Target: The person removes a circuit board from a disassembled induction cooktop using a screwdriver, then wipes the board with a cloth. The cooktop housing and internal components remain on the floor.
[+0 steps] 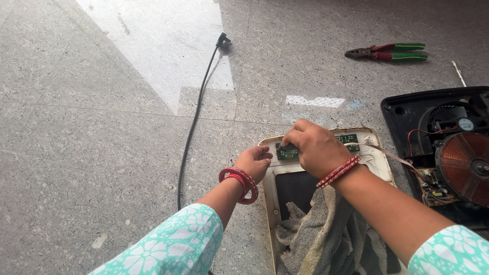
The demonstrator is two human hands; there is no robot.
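Hands: two; left hand (257,162) curled against the left edge of the cream panel (379,160), right hand (315,147) pinched on the green circuit board (288,152).
Circuit board: one, on the panel's top strip, partly hidden by the right hand.
Bangles: red, one set on each wrist.
Towel (326,237): one, grey, covering the panel at 6 o'clock.
Appliance base (448,147): one, black, at 3 o'clock, with one copper coil (466,165).
Ribbon cable (395,158): one, linking panel and base.
Pliers (389,52): one pair, at 1 o'clock on the floor (102,127).
Black cord (196,117): one, at 11 o'clock.

green circuit board (289,151) lies flat in the cream panel (379,162).
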